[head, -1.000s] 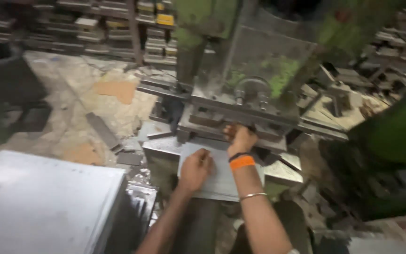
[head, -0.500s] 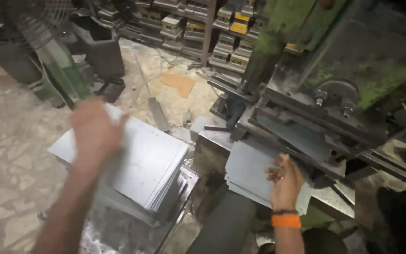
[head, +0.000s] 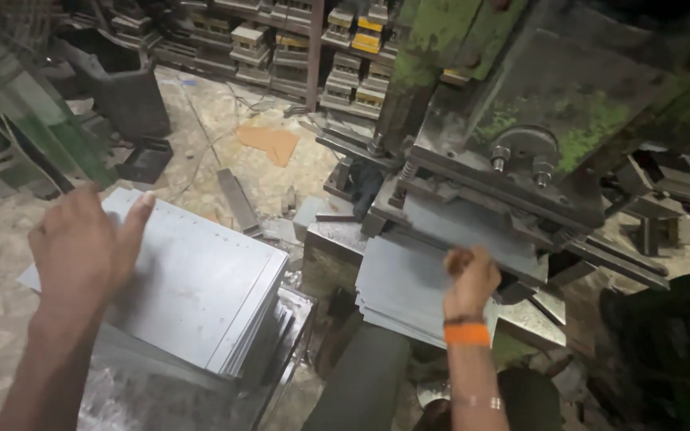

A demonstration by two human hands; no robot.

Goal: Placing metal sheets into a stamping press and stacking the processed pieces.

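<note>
Left hand: I see my left hand (head: 81, 251) spread flat, fingers apart, palm down over the stack of metal sheets (head: 201, 291) at the left; the grip is loose and unclenched, closed on nothing. I cannot tell whether the palm touches the top sheet or hovers just above it.

Right hand: my right hand (head: 469, 279) is curled into a fist, clamped on the near edge of a grey sheet (head: 409, 279) that lies on a second pile under the press. An orange wristband (head: 467, 334) sits on that wrist, with a thin bangle (head: 477, 401) lower on the forearm.

Sheet stack, left: a thick pile of flat grey sheets, edges slightly fanned at the near right corner, resting on a low support well apart from the press.

Sheet at the press: it lies flat on the pile, its far edge tucked beneath the press tooling.

Press: a heavy machine (head: 537, 120) with worn green paint; two bolts on a round plate (head: 521, 156) show above the slot.

Floor: patched stone floor (head: 225, 136) with an orange scrap (head: 269, 144) and a loose metal strip (head: 237, 199) lying on it.

Background: shelves (head: 281, 40) of stacked metal blocks along the far wall.
</note>
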